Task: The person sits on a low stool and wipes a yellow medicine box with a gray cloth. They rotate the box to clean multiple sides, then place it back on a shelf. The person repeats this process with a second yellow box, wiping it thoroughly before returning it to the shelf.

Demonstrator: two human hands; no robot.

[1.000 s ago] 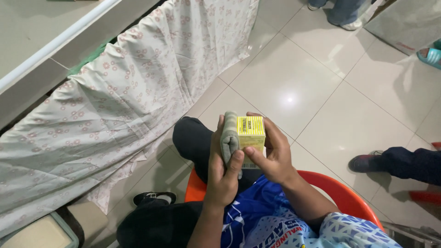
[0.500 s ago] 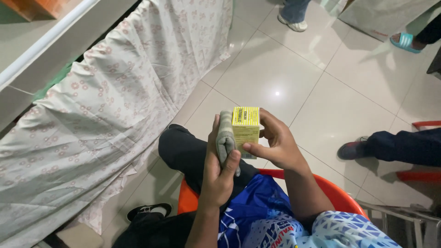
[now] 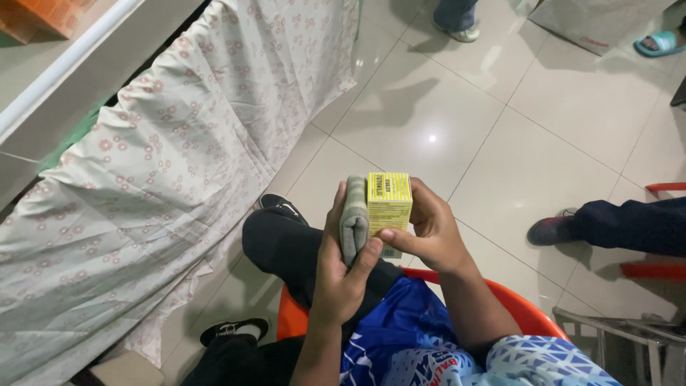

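Observation:
My left hand (image 3: 341,275) grips a folded grey cloth (image 3: 353,216) and presses it against the left side of a small yellow box (image 3: 389,205). My right hand (image 3: 430,232) holds the yellow box from the right, thumb across its lower front. Both are held upright above my lap, over my black trousers (image 3: 286,250). I sit on an orange plastic chair (image 3: 514,307).
A floral white cloth (image 3: 164,179) drapes over a table on the left. Another person's dark trouser leg and shoe (image 3: 550,230) rest on the tiled floor at the right. More feet stand at the top, in a shoe (image 3: 457,32) and a teal sandal (image 3: 661,44). A metal frame (image 3: 622,329) is at lower right.
The view has shifted so the hands sit a little lower and the floor ahead shows more. Both hands keep the same hold on the cloth and box.

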